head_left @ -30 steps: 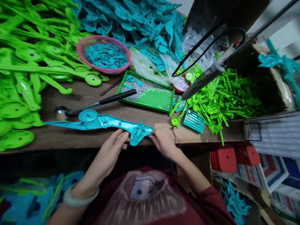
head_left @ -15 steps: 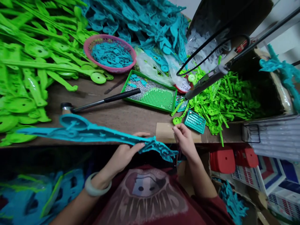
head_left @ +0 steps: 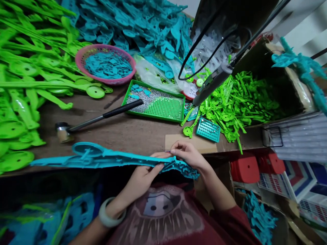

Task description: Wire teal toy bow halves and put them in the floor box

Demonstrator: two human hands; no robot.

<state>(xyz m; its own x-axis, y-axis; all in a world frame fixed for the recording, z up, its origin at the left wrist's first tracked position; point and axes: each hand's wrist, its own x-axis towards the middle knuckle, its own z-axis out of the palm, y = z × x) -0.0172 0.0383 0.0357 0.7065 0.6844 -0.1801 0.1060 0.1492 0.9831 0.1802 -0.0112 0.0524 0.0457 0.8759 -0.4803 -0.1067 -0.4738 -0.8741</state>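
A long blue plastic part [head_left: 114, 159], shaped like a toy gun or sword half with a round disc near its far left end, lies across the table's front edge. My left hand [head_left: 146, 177] is wrapped around it near its right end, thumb on the near side and fingers beyond. My right hand [head_left: 187, 154] is at the part's right end, thumb and fingertips pinched together close to the left fingertips. Whatever the pinch holds is too small to make out. Beyond the right hand lie a piece of cardboard [head_left: 204, 145] and a small teal tray of screws [head_left: 208, 129].
A hammer [head_left: 99, 118] lies left of a green tray [head_left: 168, 111] of small metal pieces. Behind are a pink basket [head_left: 79, 63] of blue pieces and heaps of green parts [head_left: 22, 71] and blue parts [head_left: 143, 20]. A grey electric screwdriver [head_left: 213, 83] hangs at right.
My right hand has moved left from above the cardboard to the blue part, near the left fingertips. The left hand keeps its hold. The camera view has shifted slightly.
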